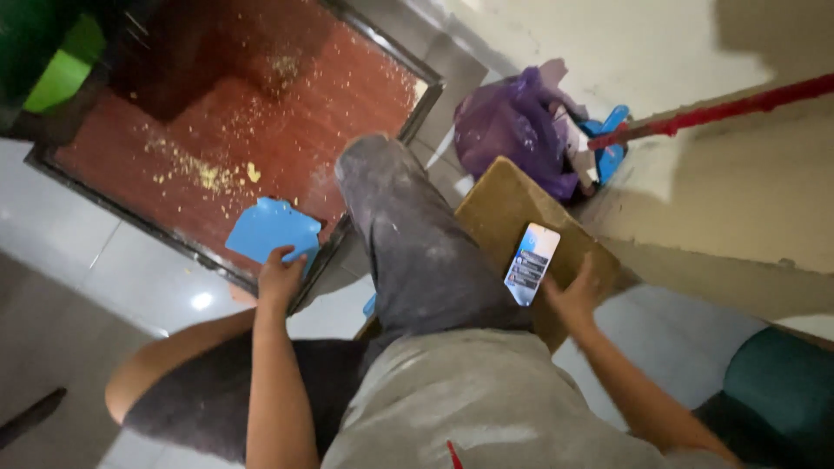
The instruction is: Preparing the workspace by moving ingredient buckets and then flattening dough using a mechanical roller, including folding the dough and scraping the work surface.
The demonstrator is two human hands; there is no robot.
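Note:
My left hand [280,280] grips a flat blue plastic piece [271,230] with a jagged edge, held over the dark frame of a red floor panel [261,122]. My right hand [573,295] holds a lit smartphone [532,263] against a brown cardboard-like board [512,208] beside my raised knee. My leg in dusty grey trousers [408,234] stretches between the two hands.
Yellowish crumbs [204,174] lie scattered on the red panel. A purple plastic bag [517,130] and a blue dustpan [608,139] sit by the wall, with a red broom handle [721,108] slanting above. A dark green seat [782,391] stands at lower right. White floor tiles [104,269] surround the panel.

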